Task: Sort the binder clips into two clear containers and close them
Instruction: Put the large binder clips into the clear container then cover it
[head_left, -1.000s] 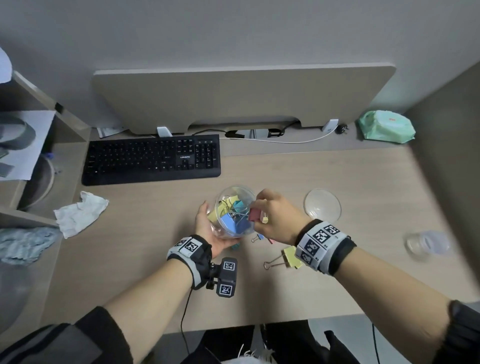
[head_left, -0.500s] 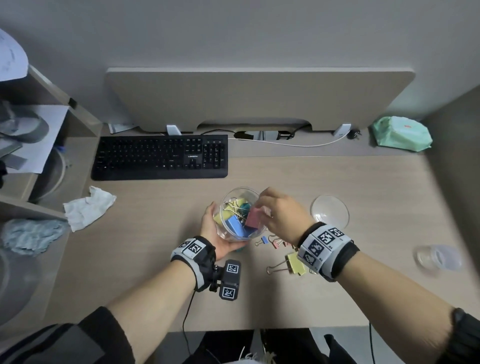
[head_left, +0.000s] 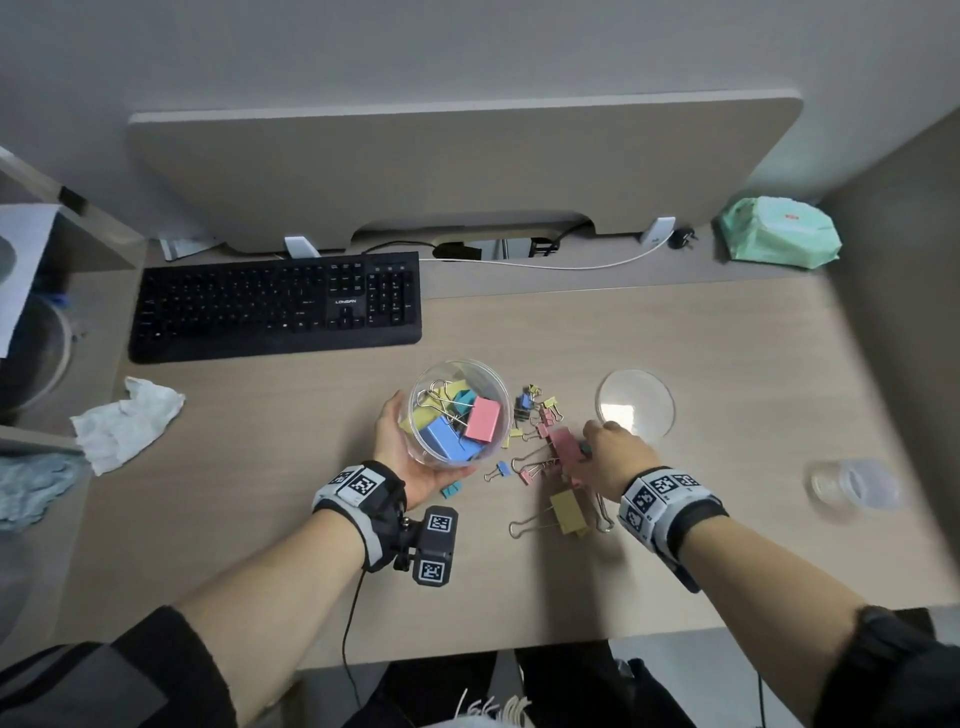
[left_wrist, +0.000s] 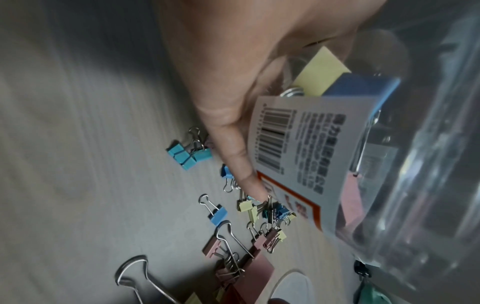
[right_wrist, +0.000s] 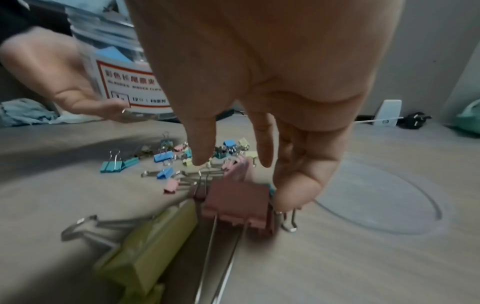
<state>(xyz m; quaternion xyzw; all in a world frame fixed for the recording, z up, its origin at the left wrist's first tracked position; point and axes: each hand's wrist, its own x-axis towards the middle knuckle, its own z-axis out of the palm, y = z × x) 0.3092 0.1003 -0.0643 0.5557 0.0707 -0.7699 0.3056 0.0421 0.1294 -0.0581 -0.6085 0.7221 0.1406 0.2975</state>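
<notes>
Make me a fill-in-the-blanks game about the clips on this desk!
1. The left hand holds a clear ____ of big clips.
2. The big clip under the right hand is ____.
3. The big clip lying nearest the person is ____.
4. The keyboard is coloured ____.

Missing words: container, pink, yellow, black

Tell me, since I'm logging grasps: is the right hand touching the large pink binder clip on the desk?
Touching. In the right wrist view, the right hand has a fingertip pressed against the side of the large pink binder clip.
</notes>
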